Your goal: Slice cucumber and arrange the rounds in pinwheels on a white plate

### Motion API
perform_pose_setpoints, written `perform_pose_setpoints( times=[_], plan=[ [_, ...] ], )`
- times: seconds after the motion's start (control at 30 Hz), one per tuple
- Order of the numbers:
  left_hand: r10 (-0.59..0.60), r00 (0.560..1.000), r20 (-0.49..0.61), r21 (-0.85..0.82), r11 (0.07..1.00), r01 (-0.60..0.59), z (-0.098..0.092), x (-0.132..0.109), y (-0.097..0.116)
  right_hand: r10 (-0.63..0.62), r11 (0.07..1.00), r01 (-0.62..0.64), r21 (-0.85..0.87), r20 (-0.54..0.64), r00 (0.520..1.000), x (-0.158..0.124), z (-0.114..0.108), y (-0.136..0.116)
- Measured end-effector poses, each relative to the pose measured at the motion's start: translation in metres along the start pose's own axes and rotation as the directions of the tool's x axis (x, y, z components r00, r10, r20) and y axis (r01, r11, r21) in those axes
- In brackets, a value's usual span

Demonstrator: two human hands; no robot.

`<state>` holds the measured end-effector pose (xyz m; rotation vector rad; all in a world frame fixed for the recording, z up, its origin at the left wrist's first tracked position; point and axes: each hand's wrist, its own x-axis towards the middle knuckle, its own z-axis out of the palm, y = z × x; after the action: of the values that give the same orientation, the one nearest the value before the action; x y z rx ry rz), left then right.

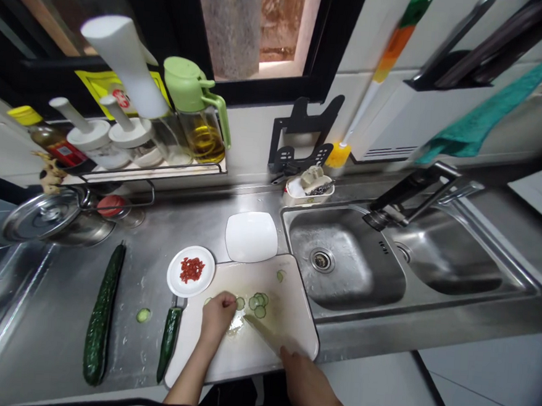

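Several cucumber slices [260, 307] on a board [293, 288] — left hand [218, 315] beside one, fingers curled, cannot tell if gripping; right hand [302, 378] clamped on a knife [265, 336], tip near the slices; short cucumber [168, 344] at the board's edge

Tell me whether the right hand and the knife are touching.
Touching. The head view shows the right hand closed around the near end of the knife, which extends straight out of its grip with no gap.

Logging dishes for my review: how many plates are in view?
2: a round plate holding red pieces, by the cutting board's far left corner, and a square plate at the board's far edge.
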<state>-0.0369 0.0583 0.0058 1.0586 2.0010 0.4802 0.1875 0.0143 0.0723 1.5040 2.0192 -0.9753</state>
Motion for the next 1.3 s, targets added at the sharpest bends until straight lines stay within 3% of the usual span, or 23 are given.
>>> perform_pose_setpoints(
  times=[0.2, 0.57, 0.8, 1.3],
  plan=[
    [-0.041, 0.999, -0.011, 0.031, 0.999, 0.042, -0.003, -0.004, -0.008, -0.012, 1.000, 0.012, 0.008, 0.006, 1.000, -0.001, -0.008, -0.005],
    [-0.024, 0.999, -0.044, 0.061, 0.998, 0.027, -0.003, -0.011, 0.000, 0.005, 0.996, -0.007, -0.092, -0.020, 1.000, 0.011, -0.023, -0.042],
    [-0.028, 0.999, -0.040, 0.055, 0.998, 0.031, -0.001, -0.008, -0.006, 0.017, 0.996, -0.021, -0.083, -0.049, 0.999, 0.013, -0.019, -0.041],
    [-0.019, 0.999, -0.041, 0.056, 0.998, 0.021, -0.003, -0.007, -0.004, 0.021, 0.995, -0.021, -0.097, 0.002, 1.000, 0.015, -0.022, -0.048]
  ],
)
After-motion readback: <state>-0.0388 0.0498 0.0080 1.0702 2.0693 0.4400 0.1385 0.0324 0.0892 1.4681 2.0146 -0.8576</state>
